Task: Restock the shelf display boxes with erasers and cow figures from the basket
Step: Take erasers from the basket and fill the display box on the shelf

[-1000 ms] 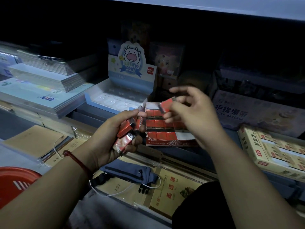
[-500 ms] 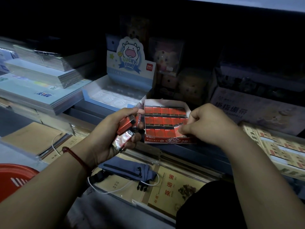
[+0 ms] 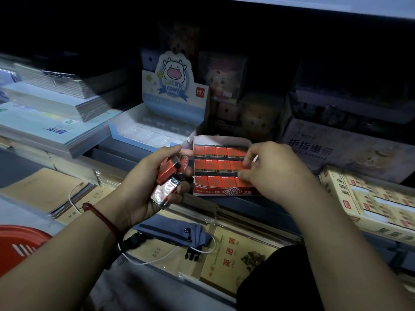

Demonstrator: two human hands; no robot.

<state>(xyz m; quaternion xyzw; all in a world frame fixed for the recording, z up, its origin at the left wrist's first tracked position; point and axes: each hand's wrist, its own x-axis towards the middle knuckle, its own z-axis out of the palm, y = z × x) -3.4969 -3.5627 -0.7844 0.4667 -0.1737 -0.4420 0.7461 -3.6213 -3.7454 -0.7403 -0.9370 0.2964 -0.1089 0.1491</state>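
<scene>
Your eraser box point(image 3: 221, 192) on the shelf point(image 3: 253, 206) looks nearly full, with three rows of red 2B erasers point(image 3: 221, 165), spare erasers point(image 3: 167, 176) in the closed grip of your left hand point(image 3: 139, 182) beside it, and your right hand point(image 3: 269, 169) bent onto its right end, grip unreadable; the Lucky Cow box point(image 3: 125, 134) behind seems not yet filled.

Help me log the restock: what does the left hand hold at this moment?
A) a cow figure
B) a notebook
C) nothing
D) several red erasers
D: the left hand grips a few red wrapped erasers just left of the open eraser box.
</scene>
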